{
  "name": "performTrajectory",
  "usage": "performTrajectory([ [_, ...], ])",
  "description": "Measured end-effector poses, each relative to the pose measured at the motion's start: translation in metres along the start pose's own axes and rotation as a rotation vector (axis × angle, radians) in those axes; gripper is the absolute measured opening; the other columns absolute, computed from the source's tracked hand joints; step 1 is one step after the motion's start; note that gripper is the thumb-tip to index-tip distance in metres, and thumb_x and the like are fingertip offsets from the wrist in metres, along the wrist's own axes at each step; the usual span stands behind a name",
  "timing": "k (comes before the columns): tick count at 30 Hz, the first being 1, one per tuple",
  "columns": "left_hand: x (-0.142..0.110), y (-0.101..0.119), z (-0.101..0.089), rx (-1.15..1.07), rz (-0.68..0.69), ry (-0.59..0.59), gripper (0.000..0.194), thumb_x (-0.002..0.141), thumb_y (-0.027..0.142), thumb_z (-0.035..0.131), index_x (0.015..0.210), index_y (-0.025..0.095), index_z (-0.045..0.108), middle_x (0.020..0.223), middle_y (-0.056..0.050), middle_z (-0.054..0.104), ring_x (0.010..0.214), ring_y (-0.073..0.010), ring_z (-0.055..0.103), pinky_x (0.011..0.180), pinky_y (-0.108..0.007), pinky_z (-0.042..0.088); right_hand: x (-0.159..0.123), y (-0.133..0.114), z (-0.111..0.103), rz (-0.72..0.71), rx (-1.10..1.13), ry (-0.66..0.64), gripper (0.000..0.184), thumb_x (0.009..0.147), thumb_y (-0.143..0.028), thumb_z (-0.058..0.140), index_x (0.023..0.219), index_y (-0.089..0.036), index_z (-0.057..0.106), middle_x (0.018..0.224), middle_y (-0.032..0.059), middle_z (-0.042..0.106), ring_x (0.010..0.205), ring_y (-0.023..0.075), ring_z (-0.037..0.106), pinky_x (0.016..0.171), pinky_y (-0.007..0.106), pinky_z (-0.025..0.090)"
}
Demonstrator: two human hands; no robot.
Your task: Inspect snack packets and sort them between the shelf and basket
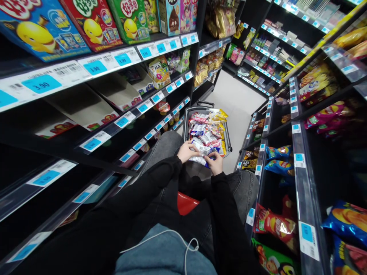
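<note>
Ahead of my knees, a grey shopping basket [185, 124] is filled with small snack packets in white, pink, yellow and blue. At its near end, my left hand [186, 152] has its fingers closed on the edge of a white and blue snack packet [198, 159]. My right hand [214, 163] pinches the same packet from the other side. The two hands' fingertips nearly meet on its top edge. Other packets, such as a blue and white one [198, 130], lie just beyond my hands. The packet's lower part is partly hidden.
Shelves stand close on both sides of the aisle. Boxed snacks [99, 26] fill the upper left shelf, above open cardboard trays [83, 105]. Bagged chips [276, 225] sit on the right shelves. Pale floor [236, 89] runs ahead. A red seat [186, 204] shows between my legs.
</note>
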State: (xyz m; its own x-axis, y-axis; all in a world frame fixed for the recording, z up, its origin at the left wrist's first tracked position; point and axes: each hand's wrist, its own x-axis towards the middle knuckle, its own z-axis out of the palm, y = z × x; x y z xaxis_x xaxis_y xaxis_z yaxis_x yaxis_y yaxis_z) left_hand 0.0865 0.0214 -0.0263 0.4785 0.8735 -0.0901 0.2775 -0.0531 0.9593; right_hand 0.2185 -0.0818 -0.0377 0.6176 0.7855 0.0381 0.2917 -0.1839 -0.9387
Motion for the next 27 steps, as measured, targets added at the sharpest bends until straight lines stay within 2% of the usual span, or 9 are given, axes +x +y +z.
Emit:
performTrajectory([
  [3,0.001,-0.001,-0.001,-0.039,-0.013,0.025,0.039,0.039,0.015,0.079,0.073,0.014,0.059,0.090,-0.003,0.054,0.093,-0.0217,0.052,0.092,-0.038,0.038,-0.001,-0.003,0.001,-0.048,0.017,0.040,0.028,0.057,-0.031,0.070,0.070,-0.019,0.050,0.070,-0.0023,0.053,0.070,0.0141,0.049,0.074,0.029,0.040],
  [6,0.001,0.000,0.000,-0.317,-0.171,0.009,0.067,0.036,0.010,0.079,0.098,0.013,0.052,0.088,-0.003,0.059,0.085,-0.0191,0.057,0.086,-0.038,0.043,-0.001,-0.007,-0.002,-0.078,0.099,0.077,0.040,0.058,-0.029,0.069,0.091,-0.019,0.050,0.092,0.0033,0.056,0.089,0.0175,0.051,0.086,0.032,0.038],
  [9,-0.001,0.005,0.000,-0.638,-0.378,-0.215,0.059,0.045,0.013,0.078,0.099,0.007,0.054,0.083,-0.009,0.064,0.077,-0.0199,0.062,0.080,-0.037,0.047,0.001,-0.007,-0.006,-0.096,0.219,0.061,0.058,0.061,-0.031,0.067,0.113,-0.020,0.044,0.113,0.0085,0.053,0.111,0.0201,0.046,0.097,0.035,0.033],
  [11,-0.003,0.008,-0.001,-0.763,-0.430,-0.308,0.047,0.051,0.011,0.076,0.094,0.005,0.058,0.084,-0.012,0.066,0.077,-0.0207,0.064,0.078,-0.035,0.048,0.004,-0.003,-0.009,-0.063,0.296,0.046,0.064,0.062,-0.035,0.066,0.119,-0.020,0.042,0.115,0.0090,0.054,0.114,0.0202,0.045,0.098,0.036,0.033],
  [14,-0.003,0.009,-0.004,-0.870,-0.431,-0.313,0.043,0.055,0.004,0.072,0.096,0.007,0.059,0.088,-0.012,0.068,0.077,-0.0205,0.065,0.076,-0.033,0.050,0.008,0.005,-0.013,0.065,0.421,-0.025,0.057,0.061,-0.041,0.067,0.111,-0.018,0.050,0.103,0.0080,0.062,0.099,0.0208,0.056,0.089,0.038,0.042],
  [18,-0.001,0.003,-0.007,-0.933,-0.432,-0.343,0.042,0.058,0.001,0.069,0.098,0.007,0.060,0.085,-0.013,0.068,0.075,-0.0212,0.066,0.074,-0.034,0.052,0.011,0.012,-0.022,0.274,0.548,-0.221,0.043,0.054,-0.044,0.072,0.084,-0.016,0.060,0.074,0.0044,0.067,0.069,0.0197,0.062,0.070,0.036,0.050],
  [21,0.000,-0.001,-0.009,-0.921,-0.415,-0.314,0.037,0.060,0.004,0.068,0.096,0.005,0.061,0.081,-0.013,0.068,0.072,-0.0209,0.066,0.072,-0.033,0.052,0.008,0.013,-0.027,0.325,0.578,-0.292,0.040,0.052,-0.044,0.074,0.075,-0.016,0.060,0.062,0.0010,0.064,0.057,0.0157,0.059,0.060,0.031,0.049],
  [24,-0.001,-0.006,-0.011,-0.838,-0.375,-0.203,0.039,0.056,0.007,0.071,0.094,0.005,0.063,0.076,-0.012,0.068,0.067,-0.0192,0.065,0.066,-0.029,0.051,0.004,0.014,-0.027,0.395,0.555,-0.352,0.039,0.054,-0.048,0.073,0.069,-0.016,0.058,0.048,-0.0033,0.055,0.041,0.0105,0.049,0.043,0.024,0.042],
  [27,0.000,-0.010,-0.012,-0.678,-0.271,-0.181,0.045,0.056,0.014,0.072,0.099,0.006,0.063,0.080,-0.010,0.068,0.070,-0.0195,0.064,0.066,-0.028,0.050,0.001,0.018,-0.021,0.466,0.588,-0.404,0.040,0.055,-0.050,0.072,0.074,-0.018,0.058,0.047,-0.0039,0.054,0.037,0.0106,0.048,0.040,0.023,0.039],
])
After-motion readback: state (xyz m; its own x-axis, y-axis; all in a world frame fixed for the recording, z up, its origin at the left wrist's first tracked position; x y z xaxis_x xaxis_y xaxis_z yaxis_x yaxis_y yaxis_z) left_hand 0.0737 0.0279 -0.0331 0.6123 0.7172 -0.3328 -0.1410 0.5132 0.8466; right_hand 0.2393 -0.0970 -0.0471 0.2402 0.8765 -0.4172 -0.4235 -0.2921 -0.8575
